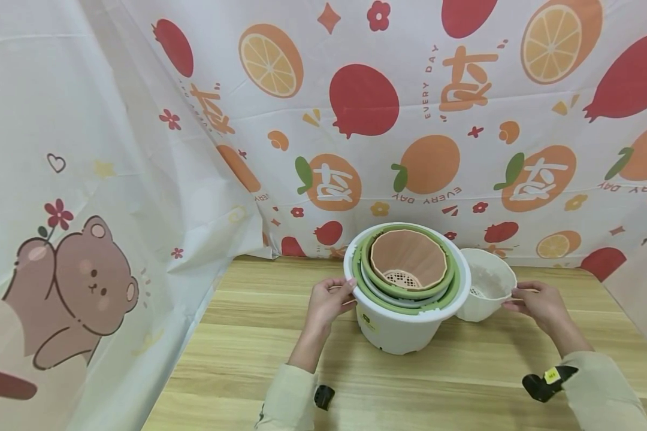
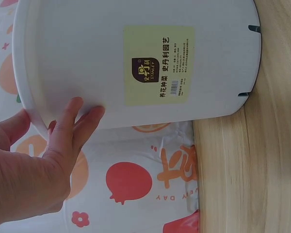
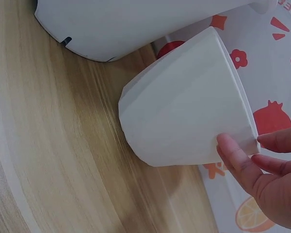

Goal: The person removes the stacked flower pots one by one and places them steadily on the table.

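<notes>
A large white flower pot (image 1: 404,332) stands on the table with green, white and terracotta pots nested inside it. The terracotta pot (image 1: 410,257) is innermost and shows a grid of holes in its base. My left hand (image 1: 329,302) pinches the big pot's rim on its left side, fingers against the outer wall near a yellow label (image 2: 160,65). To the right and slightly behind sits a smaller white faceted pot (image 3: 179,107). Its right rim is pinched by my right hand (image 1: 539,305), with a thumb or finger on the outer wall.
The wooden table (image 1: 237,341) reaches back to a fruit-printed cloth (image 1: 366,173) hanging behind the pots. Another cloth with a bear print (image 1: 91,281) hangs along the left side. Each wrist carries a small black device.
</notes>
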Demonstrator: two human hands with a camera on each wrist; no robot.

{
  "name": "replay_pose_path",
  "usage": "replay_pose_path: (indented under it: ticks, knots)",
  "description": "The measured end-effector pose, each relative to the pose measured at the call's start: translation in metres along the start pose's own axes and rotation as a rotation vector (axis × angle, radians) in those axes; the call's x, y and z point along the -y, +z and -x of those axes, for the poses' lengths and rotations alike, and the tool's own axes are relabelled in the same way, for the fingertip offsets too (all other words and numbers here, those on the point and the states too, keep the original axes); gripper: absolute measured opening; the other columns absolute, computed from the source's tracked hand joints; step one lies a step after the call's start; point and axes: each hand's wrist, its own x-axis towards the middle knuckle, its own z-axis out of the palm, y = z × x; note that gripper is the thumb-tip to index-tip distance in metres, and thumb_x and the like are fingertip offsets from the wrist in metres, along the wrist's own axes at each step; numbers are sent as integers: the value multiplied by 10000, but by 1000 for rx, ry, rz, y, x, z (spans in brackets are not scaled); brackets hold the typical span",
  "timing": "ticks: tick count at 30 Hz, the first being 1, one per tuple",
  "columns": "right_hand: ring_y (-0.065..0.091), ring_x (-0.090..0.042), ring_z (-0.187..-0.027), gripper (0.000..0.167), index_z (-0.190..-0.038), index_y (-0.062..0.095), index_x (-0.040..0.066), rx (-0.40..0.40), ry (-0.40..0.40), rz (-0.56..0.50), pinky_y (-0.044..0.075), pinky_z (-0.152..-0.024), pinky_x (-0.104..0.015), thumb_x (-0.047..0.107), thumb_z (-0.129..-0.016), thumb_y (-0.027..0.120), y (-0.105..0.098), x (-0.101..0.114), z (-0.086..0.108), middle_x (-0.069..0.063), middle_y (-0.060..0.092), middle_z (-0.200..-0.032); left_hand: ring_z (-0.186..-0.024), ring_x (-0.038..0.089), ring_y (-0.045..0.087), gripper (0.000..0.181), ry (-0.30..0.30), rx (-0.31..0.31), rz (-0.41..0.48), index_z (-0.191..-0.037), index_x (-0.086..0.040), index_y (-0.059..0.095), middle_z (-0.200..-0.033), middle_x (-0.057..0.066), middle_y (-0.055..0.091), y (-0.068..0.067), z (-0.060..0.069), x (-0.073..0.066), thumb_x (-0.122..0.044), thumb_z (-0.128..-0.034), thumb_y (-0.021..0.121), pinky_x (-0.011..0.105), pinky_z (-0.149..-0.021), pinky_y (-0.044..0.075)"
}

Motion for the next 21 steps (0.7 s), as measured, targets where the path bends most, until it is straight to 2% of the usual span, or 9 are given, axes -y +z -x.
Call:
replay_pose_path:
  ticks: [6,12,21]
  knots:
    - [646,-131,-723,453,-1240,205,-261,1,-22,-2,544,-748,-310,-20,-930,431,1,1,-1,-176,530,-935,-735,156,635,282,9,5,8,-1006,100,527,-845,147,658,0,1,-1,-136,-883,618,325,-704,560]
    - [649,-137,-722,458,-1237,199,-263,19,-18,-22,544,-747,-309,-26,-926,439,0,3,-1,-90,562,-861,-727,149,631,282,14,9,14,-1011,100,528,-834,131,658,0,3,-2,-139,-886,614,337,-711,559]
    - [652,-163,-761,470,-1251,216,-254,54,4,28,546,-744,-320,13,-939,443,-3,8,0,-58,594,-842,-712,142,626,273,16,9,20,-994,98,529,-802,109,653,0,2,-1,-133,-880,622,328,-699,561]
